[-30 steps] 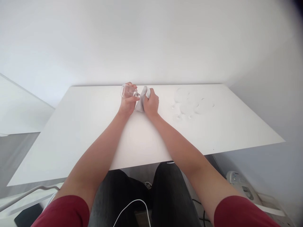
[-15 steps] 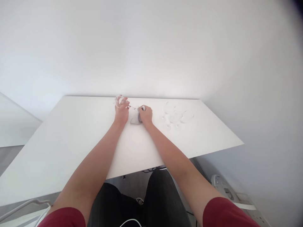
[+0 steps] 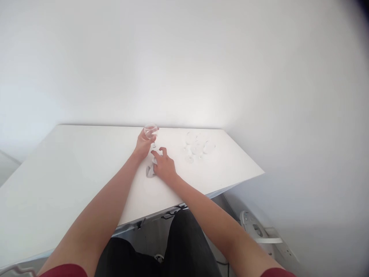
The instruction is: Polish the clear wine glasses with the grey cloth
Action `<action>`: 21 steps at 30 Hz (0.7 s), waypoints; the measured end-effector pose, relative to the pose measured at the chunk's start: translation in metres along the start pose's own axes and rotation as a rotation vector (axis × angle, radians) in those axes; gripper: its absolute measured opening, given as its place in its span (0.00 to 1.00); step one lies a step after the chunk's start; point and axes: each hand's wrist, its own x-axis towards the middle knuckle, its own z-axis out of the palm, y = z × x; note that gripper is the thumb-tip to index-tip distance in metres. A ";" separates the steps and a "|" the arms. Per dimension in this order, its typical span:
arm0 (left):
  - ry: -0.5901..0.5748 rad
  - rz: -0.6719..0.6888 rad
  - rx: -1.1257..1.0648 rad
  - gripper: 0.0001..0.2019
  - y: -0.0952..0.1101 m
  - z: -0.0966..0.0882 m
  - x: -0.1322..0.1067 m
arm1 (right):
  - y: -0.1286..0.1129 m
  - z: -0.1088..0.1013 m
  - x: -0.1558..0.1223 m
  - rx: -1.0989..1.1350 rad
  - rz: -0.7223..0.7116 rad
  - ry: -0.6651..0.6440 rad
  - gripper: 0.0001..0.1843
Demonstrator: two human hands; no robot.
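My left hand (image 3: 142,147) is closed around a clear wine glass (image 3: 151,131) over the back of the table. The bowl points upward and its stem and foot hang below the fingers. Just in front and to the right is my right hand (image 3: 166,166), its thumb and index finger raised and apart near the glass's foot. A crumpled grey cloth (image 3: 150,171) hangs from the lower fingers of that hand, down at the tabletop. Part of the cloth is hidden by the hand.
Several clear stemmed glasses (image 3: 198,147) lie grouped on the white table (image 3: 86,165), right of my hands. A white wall (image 3: 184,69) stands behind the table. A white appliance (image 3: 253,227) sits beyond the table's front right edge, low by the wall.
The glass has turned from lying sideways to bowl up. My right hand has drawn back from its stem toward me with the cloth, opening its thumb and index finger. The view has shifted.
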 end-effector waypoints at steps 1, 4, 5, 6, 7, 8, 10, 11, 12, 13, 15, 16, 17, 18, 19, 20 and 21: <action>-0.073 -0.026 0.024 0.31 0.001 0.001 -0.002 | -0.002 -0.002 -0.003 -0.010 -0.012 -0.015 0.35; -0.158 -0.059 0.048 0.33 0.003 0.002 -0.004 | -0.004 -0.004 -0.005 -0.032 0.017 -0.012 0.36; -0.168 -0.060 0.048 0.33 0.003 0.002 -0.004 | -0.005 -0.004 -0.004 -0.040 0.030 -0.001 0.36; -0.180 -0.060 0.048 0.33 0.003 0.002 -0.005 | -0.005 -0.004 -0.004 -0.048 0.038 0.008 0.36; -0.203 -0.067 0.056 0.32 0.003 0.001 -0.005 | -0.005 -0.003 -0.003 -0.057 0.042 0.012 0.37; -0.234 -0.081 0.073 0.32 0.003 0.001 -0.005 | -0.006 -0.002 -0.003 -0.067 0.042 0.009 0.37; -0.298 -0.110 0.126 0.30 0.002 0.001 -0.006 | -0.006 -0.001 -0.004 -0.096 0.028 -0.011 0.37; -0.333 -0.121 0.157 0.30 0.002 0.000 -0.007 | -0.006 0.000 -0.004 -0.114 0.021 -0.023 0.36; -0.370 -0.131 0.189 0.30 0.002 0.000 -0.008 | -0.006 0.000 -0.004 -0.132 0.019 -0.035 0.35; -0.407 -0.143 0.221 0.30 0.003 0.000 -0.008 | -0.006 0.001 -0.004 -0.149 0.020 -0.048 0.33; -0.457 -0.163 0.268 0.30 0.002 -0.001 -0.008 | -0.007 0.001 -0.003 -0.178 0.023 -0.072 0.31; -0.467 -0.172 0.280 0.30 0.002 -0.002 -0.008 | -0.007 0.001 -0.003 -0.190 0.026 -0.080 0.31; -0.471 -0.178 0.282 0.30 0.001 -0.003 -0.008 | -0.007 0.001 -0.002 -0.202 0.028 -0.084 0.31; -0.475 -0.180 0.276 0.31 0.000 -0.004 -0.007 | -0.008 0.000 -0.003 -0.211 0.030 -0.086 0.31; -0.488 -0.180 0.265 0.31 -0.001 -0.004 -0.006 | -0.008 0.000 -0.004 -0.219 0.034 -0.088 0.31; -0.511 -0.176 0.250 0.32 -0.002 -0.005 -0.006 | -0.009 0.000 -0.005 -0.223 0.039 -0.090 0.32; -0.546 -0.171 0.231 0.33 -0.003 -0.005 -0.006 | -0.008 -0.001 -0.008 -0.226 0.044 -0.095 0.32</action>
